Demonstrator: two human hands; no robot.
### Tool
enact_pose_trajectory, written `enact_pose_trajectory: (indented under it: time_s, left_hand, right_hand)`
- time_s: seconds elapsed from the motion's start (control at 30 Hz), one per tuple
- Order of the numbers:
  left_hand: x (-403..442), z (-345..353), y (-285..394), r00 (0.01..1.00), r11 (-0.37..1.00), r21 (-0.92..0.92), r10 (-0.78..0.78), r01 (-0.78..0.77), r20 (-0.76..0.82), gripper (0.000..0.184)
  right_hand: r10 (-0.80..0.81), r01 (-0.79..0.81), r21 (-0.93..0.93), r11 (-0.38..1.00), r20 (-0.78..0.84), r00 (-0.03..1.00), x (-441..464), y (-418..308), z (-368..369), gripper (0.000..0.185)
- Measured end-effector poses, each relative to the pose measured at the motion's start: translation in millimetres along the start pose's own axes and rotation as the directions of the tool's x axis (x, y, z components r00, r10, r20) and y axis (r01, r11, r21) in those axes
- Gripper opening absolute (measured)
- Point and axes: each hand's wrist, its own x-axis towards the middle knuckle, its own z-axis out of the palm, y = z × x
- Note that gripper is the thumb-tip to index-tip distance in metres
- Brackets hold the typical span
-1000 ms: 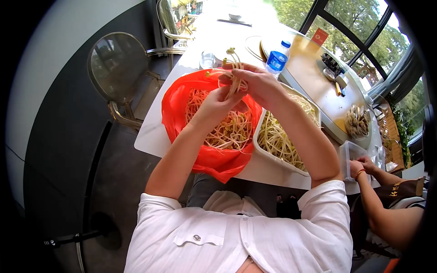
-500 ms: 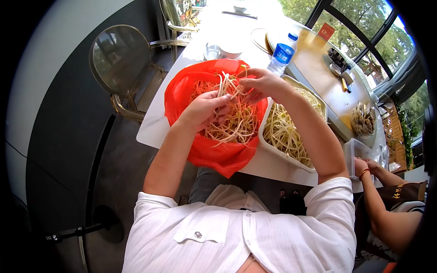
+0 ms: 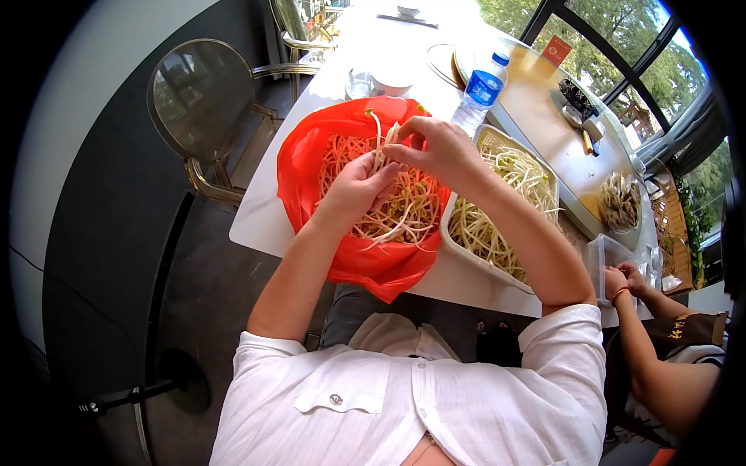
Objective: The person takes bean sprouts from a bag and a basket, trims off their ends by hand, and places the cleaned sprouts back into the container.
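Observation:
Over an open red plastic bag (image 3: 299, 179), my two hands are close together. My left hand (image 3: 357, 186) is closed on a few bean sprouts (image 3: 378, 133), which stick up past the thumb. Just to its right, my right hand (image 3: 439, 151) pinches pale sprouts at the fingertips, almost touching the left. Loose sprouts with yellowish heads (image 3: 404, 213) fill the bag below. A cream rectangular basket (image 3: 448, 229) holding white sprouts (image 3: 486, 237) lies under my right forearm, which hides part of it.
A water bottle (image 3: 482, 92) stands behind the basket. Cups (image 3: 388, 81) sit beyond the bag. On the right, a round turntable (image 3: 536, 93) carries a bag of dried brown strips (image 3: 619, 202). Another person's hands (image 3: 625, 278) work at a clear plastic box (image 3: 597, 260). Chairs (image 3: 202, 97) stand left.
My right hand has moved left and slightly down, close to my left hand. The bunch of sprouts in the left hand looks smaller, with one long sprout standing upright.

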Motion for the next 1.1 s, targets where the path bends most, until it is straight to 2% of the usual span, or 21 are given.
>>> enact_pose_trajectory:
  time_s: [0.03, 0.17, 0.23, 0.27, 0.33, 0.37, 0.5, 0.57, 0.6, 0.67, 0.7, 0.73, 0.8, 0.83, 0.87, 0.9, 0.93, 0.97, 1.0, 1.03, 1.1]
  left_hand:
    - [-0.1, 1.9, 0.0, 1.000, 0.998, 0.057, 0.025, -0.024, -0.002, 0.014]
    - [-2.8, -0.3, -4.5, 0.999, 0.999, 0.017, 0.042, -0.042, -0.002, 0.014]
    - [-5.0, -3.4, -4.7, 0.998, 0.994, 0.098, 0.052, -0.048, -0.039, 0.015]
    - [-5.3, -4.1, -5.4, 0.998, 0.994, 0.097, 0.052, -0.048, -0.041, 0.015]
    - [-6.1, -5.6, -6.9, 0.991, 0.980, 0.173, 0.114, -0.102, -0.062, 0.016]
    - [-6.6, -4.7, -7.0, 0.991, 0.980, 0.172, 0.116, -0.103, -0.065, 0.016]
    - [-7.3, -0.2, -8.0, 0.965, 0.918, 0.358, 0.229, -0.172, -0.124, 0.018]
    - [-6.4, -2.4, -9.9, 0.960, 0.896, 0.407, 0.249, -0.178, -0.129, 0.019]
    - [-4.2, -5.8, -13.3, 0.954, 0.887, 0.411, 0.278, -0.211, -0.112, 0.019]
    - [-5.1, -8.0, -12.9, 0.946, 0.876, 0.416, 0.310, -0.244, -0.098, 0.019]
    - [-7.5, -7.1, -9.4, 0.951, 0.863, 0.463, 0.285, -0.200, -0.121, 0.019]
    - [-9.4, -6.8, -7.7, 0.954, 0.848, 0.507, 0.263, -0.156, -0.145, 0.019]
    - [-10.2, -10.3, -10.0, 0.938, 0.823, 0.547, 0.297, -0.155, -0.182, 0.018]
    - [-10.7, -11.1, -10.6, 0.921, 0.798, 0.584, 0.328, -0.150, -0.212, 0.018]
    - [-11.3, -10.3, -10.1, 0.921, 0.798, 0.583, 0.328, -0.150, -0.212, 0.018]
    - [-11.6, -7.5, -8.5, 0.885, 0.692, 0.703, 0.418, -0.162, -0.207, 0.017]
    - [-11.3, -4.7, -8.2, 0.844, 0.569, 0.806, 0.503, -0.162, -0.186, 0.017]
    - [-9.9, -2.2, -10.1, 0.845, 0.570, 0.805, 0.502, -0.165, -0.183, 0.017]
    - [-8.2, 0.1, -12.8, 0.804, 0.445, 0.875, 0.582, -0.191, -0.121, 0.016]
    - [-7.5, 0.9, -14.2, 0.758, 0.310, 0.928, 0.650, -0.205, -0.050, 0.016]
    - [-8.7, 0.2, -13.2, 0.803, 0.316, 0.939, 0.591, -0.136, -0.082, 0.015]
  right_hand:
    - [-0.047, 0.046, 0.171, 0.984, -0.002, 0.999, 2.2, 7.0, 6.6, 0.024]
    - [-0.075, 0.081, 0.174, 0.981, -0.045, 0.996, 9.8, 24.6, 11.1, 0.025]
    - [-0.026, 0.061, 0.178, 0.982, -0.193, 0.981, 9.8, 26.3, 2.8, 0.026]
    - [-0.027, 0.062, 0.178, 0.982, -0.192, 0.981, 8.6, 24.6, -0.3, 0.026]
    - [-0.060, 0.108, 0.143, 0.984, -0.306, 0.950, 6.0, 19.3, -5.8, 0.024]
    - [-0.120, 0.187, 0.202, 0.961, -0.306, 0.944, 6.7, 21.9, -3.3, 0.022]
    - [-0.130, 0.200, 0.243, 0.949, -0.277, 0.952, -0.1, 4.6, 3.1, 0.019]
    - [-0.236, 0.270, 0.377, 0.886, -0.136, 0.962, -3.7, -6.4, 5.2, 0.013]
    - [-0.238, 0.271, 0.378, 0.885, -0.134, 0.962, -1.2, -1.9, 11.5, 0.013]
    - [-0.389, 0.419, 0.068, 0.906, -0.262, 0.883, 7.5, 10.9, 28.5, 0.008]
    - [-0.309, 0.308, -0.055, 0.950, -0.317, 0.897, 8.9, 10.4, 26.4, 0.007]
    - [-0.311, 0.310, -0.054, 0.949, -0.316, 0.897, 10.1, 11.3, 25.4, 0.007]
    - [-0.235, 0.187, -0.153, 0.970, -0.428, 0.873, 13.1, 11.7, 23.3, 0.008]
    - [-0.201, 0.188, -0.071, 0.980, -0.386, 0.900, 11.4, 10.2, 22.7, 0.017]
    - [-0.201, 0.188, -0.072, 0.980, -0.385, 0.901, 12.1, 7.7, 20.8, 0.017]
    - [-0.034, 0.067, 0.221, 0.973, -0.152, 0.988, 13.1, 3.6, 18.2, 0.026]
    - [0.072, -0.124, 0.459, 0.880, 0.128, 0.989, 13.8, 1.0, 17.2, 0.035]
    - [0.076, -0.136, 0.554, 0.821, 0.130, 0.989, 15.3, 3.1, 22.3, 0.043]
    - [0.078, -0.137, 0.553, 0.822, 0.128, 0.989, 15.8, 5.2, 24.5, 0.043]
    - [0.102, -0.166, 0.645, 0.746, 0.136, 0.985, 16.6, 6.6, 26.4, 0.040]
    - [0.109, -0.233, 0.767, 0.598, 0.210, 0.972, 20.8, 9.5, 21.0, 0.029]
